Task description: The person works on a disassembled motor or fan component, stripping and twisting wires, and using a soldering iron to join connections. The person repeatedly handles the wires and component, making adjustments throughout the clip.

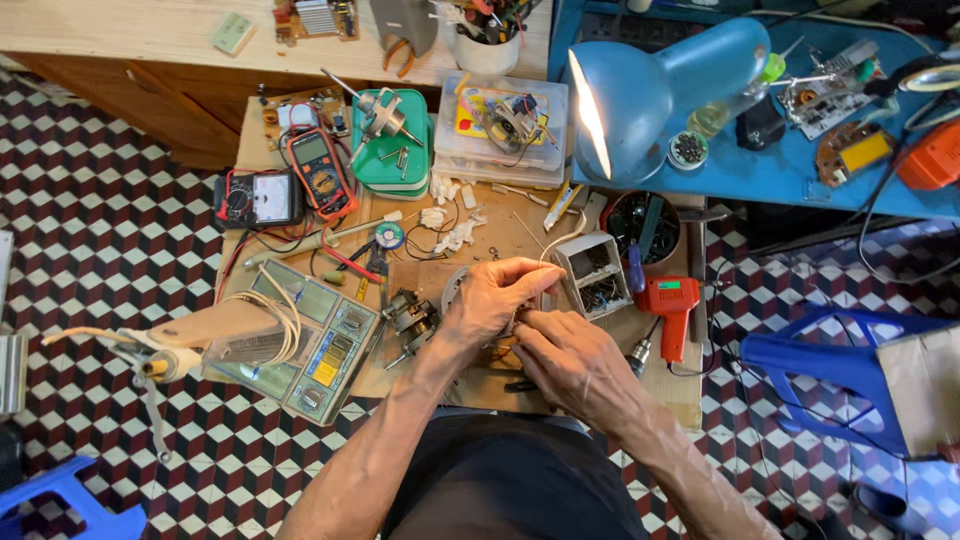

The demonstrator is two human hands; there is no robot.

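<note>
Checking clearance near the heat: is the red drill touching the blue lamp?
Apart. The head view shows the drill lying on the board, with a dark bowl between it and the lamp.

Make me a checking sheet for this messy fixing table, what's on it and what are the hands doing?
Surface: low wooden board, crowded.
Job's things: round metal part mostly hidden under left hand; small motor beside it.
Clutter: red drill, orange multimeter, black meter, grey box, green tub.
Grippers: left hand and right hand close together on the part; grip unclear.
Cables: red and black leads near the meters.
Surroundings: lit blue lamp, checkered floor.
</note>
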